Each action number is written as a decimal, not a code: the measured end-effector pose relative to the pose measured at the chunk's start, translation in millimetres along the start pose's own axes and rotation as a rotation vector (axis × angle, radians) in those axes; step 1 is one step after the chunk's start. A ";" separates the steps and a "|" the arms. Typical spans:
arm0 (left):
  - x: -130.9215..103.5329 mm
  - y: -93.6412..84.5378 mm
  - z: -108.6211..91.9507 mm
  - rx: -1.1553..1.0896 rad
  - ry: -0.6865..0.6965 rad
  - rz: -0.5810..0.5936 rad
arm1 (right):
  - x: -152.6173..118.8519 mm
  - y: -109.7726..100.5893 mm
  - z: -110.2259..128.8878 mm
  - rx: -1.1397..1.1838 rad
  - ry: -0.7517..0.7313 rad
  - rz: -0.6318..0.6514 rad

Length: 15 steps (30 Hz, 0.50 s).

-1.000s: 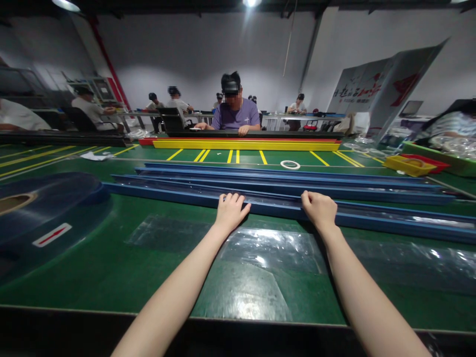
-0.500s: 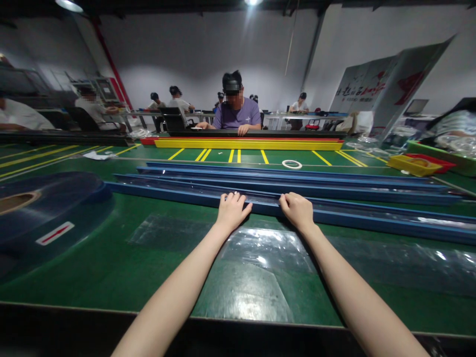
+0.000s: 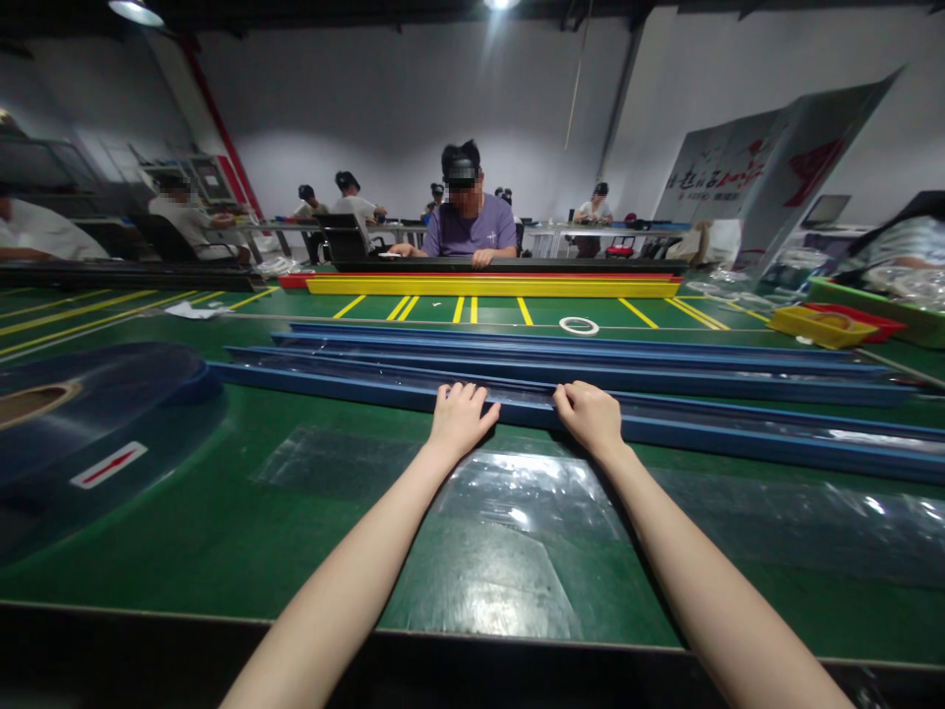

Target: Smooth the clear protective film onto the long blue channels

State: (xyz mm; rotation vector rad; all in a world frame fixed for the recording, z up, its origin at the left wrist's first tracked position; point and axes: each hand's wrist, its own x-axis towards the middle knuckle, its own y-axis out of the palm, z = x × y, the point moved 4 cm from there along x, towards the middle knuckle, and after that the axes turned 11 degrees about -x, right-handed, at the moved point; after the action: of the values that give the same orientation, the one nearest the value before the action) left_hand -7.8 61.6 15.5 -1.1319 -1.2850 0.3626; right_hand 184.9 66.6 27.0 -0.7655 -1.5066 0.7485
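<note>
A long blue channel strip [image 3: 709, 427] lies across the green table [image 3: 295, 551], nearest of several blue strips. On its near edge rests my left hand [image 3: 461, 418], fingers spread over the rim and thumb apart. To the right, my right hand [image 3: 591, 414] is curled round the same strip's edge, its fingertips partly hidden inside the channel. Shiny clear film seems to line the channel. More blue strips [image 3: 561, 364] lie just behind. Clear plastic film [image 3: 524, 483] is spread flat on the table between and below my forearms.
A big roll of clear film [image 3: 148, 414] sits at the left. Farther back are a white ring [image 3: 579, 325], yellow strips [image 3: 487, 287], a yellow tray [image 3: 819, 329] and a person in a purple shirt [image 3: 472, 226]. The table's front edge runs below.
</note>
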 end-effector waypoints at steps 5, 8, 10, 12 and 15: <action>-0.1 0.0 -0.1 -0.005 -0.002 0.002 | 0.3 -1.5 0.6 -0.004 -0.002 0.020; 0.2 -0.2 -0.7 -0.006 -0.006 0.010 | 0.4 -1.6 0.8 -0.008 -0.005 0.028; 0.4 -0.4 -1.0 -0.009 -0.005 0.011 | 0.4 -1.5 0.9 -0.010 -0.007 0.037; 0.4 -0.3 -0.8 -0.007 -0.004 0.008 | 0.6 -1.7 1.1 -0.010 -0.008 0.046; 0.2 0.1 -0.1 0.002 -0.001 0.004 | 1.0 -2.4 1.3 -0.011 -0.008 0.054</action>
State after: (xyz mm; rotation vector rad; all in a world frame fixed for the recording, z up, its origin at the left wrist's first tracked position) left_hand -7.6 61.7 15.6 -1.1334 -1.2826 0.3673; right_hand 183.5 66.1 29.5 -0.8153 -1.5031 0.7842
